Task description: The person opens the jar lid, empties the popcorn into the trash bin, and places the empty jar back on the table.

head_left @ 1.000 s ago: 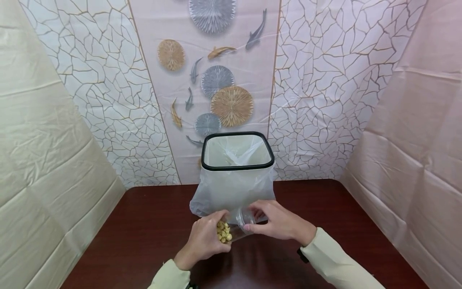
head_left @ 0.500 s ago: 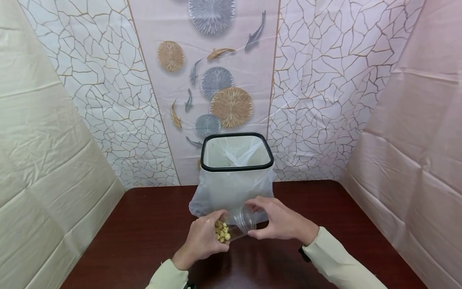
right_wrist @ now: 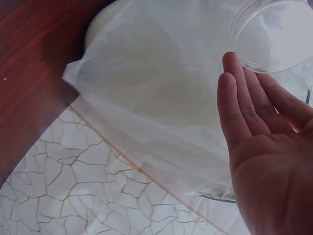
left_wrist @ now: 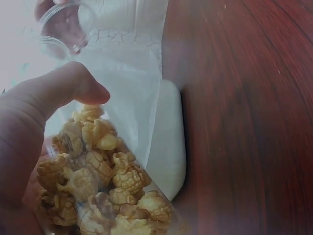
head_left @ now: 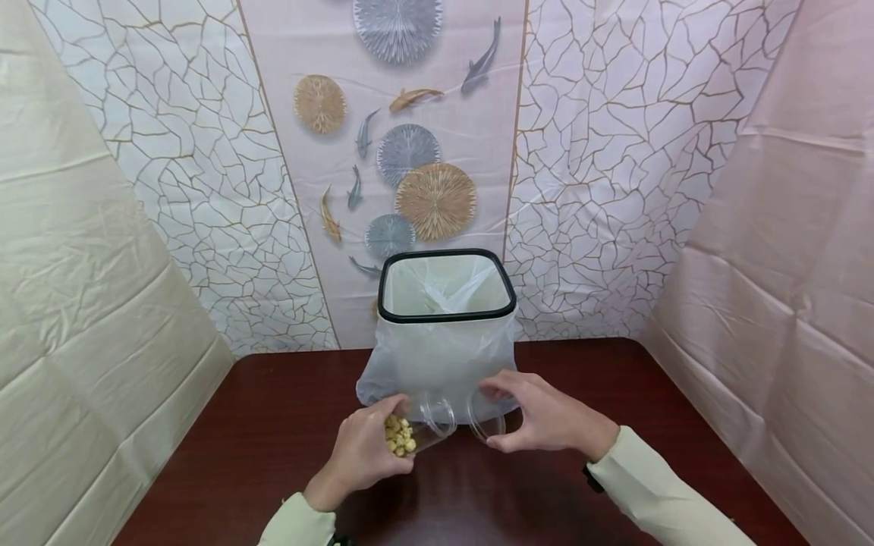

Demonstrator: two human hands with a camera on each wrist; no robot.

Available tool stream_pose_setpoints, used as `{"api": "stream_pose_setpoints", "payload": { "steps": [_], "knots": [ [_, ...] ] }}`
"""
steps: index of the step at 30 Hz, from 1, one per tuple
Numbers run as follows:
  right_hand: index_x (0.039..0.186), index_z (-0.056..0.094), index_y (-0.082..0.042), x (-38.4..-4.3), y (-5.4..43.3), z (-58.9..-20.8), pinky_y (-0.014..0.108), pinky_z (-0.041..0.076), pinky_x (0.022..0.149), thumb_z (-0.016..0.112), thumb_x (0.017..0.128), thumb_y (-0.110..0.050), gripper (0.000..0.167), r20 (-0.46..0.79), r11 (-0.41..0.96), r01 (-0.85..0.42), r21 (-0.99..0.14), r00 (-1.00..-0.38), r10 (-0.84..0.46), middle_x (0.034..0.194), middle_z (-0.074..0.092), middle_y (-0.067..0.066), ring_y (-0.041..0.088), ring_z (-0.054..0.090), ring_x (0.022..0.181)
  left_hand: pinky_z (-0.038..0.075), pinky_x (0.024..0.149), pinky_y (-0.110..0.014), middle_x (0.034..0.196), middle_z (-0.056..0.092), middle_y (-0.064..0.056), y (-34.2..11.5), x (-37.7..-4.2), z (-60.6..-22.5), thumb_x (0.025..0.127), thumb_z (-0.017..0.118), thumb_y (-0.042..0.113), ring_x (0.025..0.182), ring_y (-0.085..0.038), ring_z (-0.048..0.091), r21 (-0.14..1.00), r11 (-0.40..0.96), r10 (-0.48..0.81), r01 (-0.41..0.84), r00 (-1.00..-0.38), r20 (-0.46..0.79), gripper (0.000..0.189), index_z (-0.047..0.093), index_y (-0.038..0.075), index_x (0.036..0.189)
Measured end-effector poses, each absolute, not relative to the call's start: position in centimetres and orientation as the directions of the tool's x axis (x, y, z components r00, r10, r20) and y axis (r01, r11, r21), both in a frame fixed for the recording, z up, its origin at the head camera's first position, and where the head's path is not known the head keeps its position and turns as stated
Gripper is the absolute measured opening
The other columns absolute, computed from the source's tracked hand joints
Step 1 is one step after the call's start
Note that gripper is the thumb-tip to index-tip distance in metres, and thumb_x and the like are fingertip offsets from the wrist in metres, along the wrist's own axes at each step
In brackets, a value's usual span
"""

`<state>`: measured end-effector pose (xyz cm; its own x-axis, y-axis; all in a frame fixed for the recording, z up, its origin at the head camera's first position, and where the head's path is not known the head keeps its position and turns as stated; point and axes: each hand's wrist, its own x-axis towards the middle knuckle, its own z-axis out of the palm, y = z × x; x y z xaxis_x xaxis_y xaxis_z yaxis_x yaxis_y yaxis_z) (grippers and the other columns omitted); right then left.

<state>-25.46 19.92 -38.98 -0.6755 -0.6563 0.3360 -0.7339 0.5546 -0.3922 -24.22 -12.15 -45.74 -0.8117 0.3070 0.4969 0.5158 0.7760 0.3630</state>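
My left hand [head_left: 358,451] grips a clear plastic jar [head_left: 429,434] tilted over to the right, its mouth uncovered. Yellow popcorn [head_left: 399,436] fills the jar's lower part; the left wrist view shows the popcorn [left_wrist: 107,181] close up, with the thumb across the jar's side. To the right of the mouth, a small space apart, a clear round lid [head_left: 486,417] stands on edge, pinched by my right hand [head_left: 553,415]. In the right wrist view, fingers [right_wrist: 244,103] touch the rim of the lid [right_wrist: 274,39]; the thumb is hidden there.
A white bin [head_left: 444,349] with a black rim and a translucent plastic liner stands just beyond both hands. Under everything lies a dark red-brown wooden table [head_left: 293,409]. Patterned cloth [head_left: 587,189] hangs behind, and beige cloth hangs at both sides.
The lid has come off the jar's mouth. The left hand has moved left with the jar, the right hand slightly right with the lid, leaving a gap between them.
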Motion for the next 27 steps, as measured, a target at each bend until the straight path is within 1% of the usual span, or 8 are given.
{"api": "stream_pose_setpoints", "payload": {
  "steps": [4,8,11,14,17,21,25,27],
  "knots": [
    [0.129,0.067,-0.002,-25.6,20.4,-39.7,0.037,0.06,0.094,0.089,0.076,-0.036,0.067,0.315,0.574,-0.738,-0.355,-0.673,-0.67,0.115,0.07,-0.001,0.02,0.071,0.105,0.055,0.072,-0.03,0.108,0.077,0.009,-13.5,-24.0,-45.8,0.052,0.097,0.031,0.086,-0.006,0.068,0.37,0.797,0.269,0.477,-0.83,0.489,0.084,0.069,0.018,0.13],
    [0.123,0.07,-0.003,-25.6,21.0,-40.6,0.029,0.057,0.086,0.089,0.074,-0.039,0.064,0.299,0.594,-0.748,-0.297,-0.663,-0.686,0.104,0.065,-0.008,0.015,0.066,0.095,0.055,0.072,-0.032,0.108,0.077,0.009,-14.7,-23.9,-45.9,0.052,0.097,0.029,0.087,-0.006,0.068,0.389,0.812,0.236,0.435,-0.854,0.463,0.084,0.069,0.018,0.13],
    [0.12,0.071,-0.006,-25.5,21.5,-41.5,0.026,0.054,0.081,0.088,0.073,-0.041,0.061,0.272,0.605,-0.743,-0.286,-0.668,-0.692,0.099,0.06,-0.011,0.011,0.061,0.091,0.055,0.073,-0.032,0.108,0.077,0.009,-15.5,-23.8,-46.1,0.053,0.097,0.028,0.088,-0.007,0.068,0.394,0.819,0.221,0.418,-0.863,0.455,0.083,0.069,0.018,0.13],
    [0.119,0.071,-0.007,-25.3,21.9,-42.5,0.026,0.054,0.081,0.089,0.072,-0.042,0.061,0.235,0.619,-0.732,-0.286,-0.68,-0.695,0.099,0.061,-0.011,0.008,0.059,0.09,0.055,0.072,-0.032,0.107,0.077,0.01,-16.0,-23.7,-46.2,0.052,0.097,0.028,0.088,-0.007,0.069,0.39,0.825,0.213,0.41,-0.863,0.458,0.082,0.07,0.018,0.128],
    [0.12,0.071,-0.006,-25.1,22.3,-43.5,0.027,0.055,0.081,0.089,0.072,-0.044,0.063,0.181,0.638,-0.715,-0.287,-0.694,-0.697,0.103,0.064,-0.007,0.006,0.06,0.091,0.055,0.072,-0.032,0.107,0.077,0.011,-16.3,-23.6,-46.3,0.052,0.096,0.028,0.088,-0.007,0.069,0.386,0.826,0.21,0.411,-0.859,0.466,0.081,0.07,0.018,0.127],
    [0.124,0.07,-0.005,-24.7,22.6,-44.7,0.03,0.058,0.086,0.089,0.073,-0.044,0.067,0.091,0.67,-0.68,-0.298,-0.719,-0.689,0.115,0.067,0.001,0.012,0.065,0.1,0.055,0.073,-0.032,0.106,0.077,0.011,-16.4,-23.6,-46.4,0.051,0.096,0.028,0.088,-0.007,0.069,0.382,0.822,0.215,0.423,-0.851,0.478,0.08,0.07,0.017,0.126],
    [0.127,0.069,-0.002,-24.3,22.6,-45.7,0.039,0.059,0.096,0.089,0.074,-0.045,0.071,0.034,0.698,-0.658,-0.283,-0.734,-0.678,0.127,0.068,0.009,0.027,0.067,0.115,0.055,0.072,-0.032,0.105,0.077,0.011,-16.5,-23.5,-46.6,0.05,0.097,0.029,0.088,-0.008,0.069,0.377,0.825,0.213,0.422,-0.848,0.485,0.081,0.071,0.017,0.125],
    [0.127,0.069,-0.001,-24.1,22.7,-46.1,0.043,0.058,0.099,0.089,0.073,-0.046,0.073,0.009,0.71,-0.646,-0.28,-0.742,-0.671,0.13,0.068,0.012,0.032,0.067,0.119,0.056,0.072,-0.032,0.105,0.077,0.011,-16.5,-23.4,-46.7,0.05,0.097,0.029,0.089,-0.008,0.07,0.376,0.827,0.21,0.418,-0.85,0.483,0.081,0.071,0.017,0.126]
  ]
}}
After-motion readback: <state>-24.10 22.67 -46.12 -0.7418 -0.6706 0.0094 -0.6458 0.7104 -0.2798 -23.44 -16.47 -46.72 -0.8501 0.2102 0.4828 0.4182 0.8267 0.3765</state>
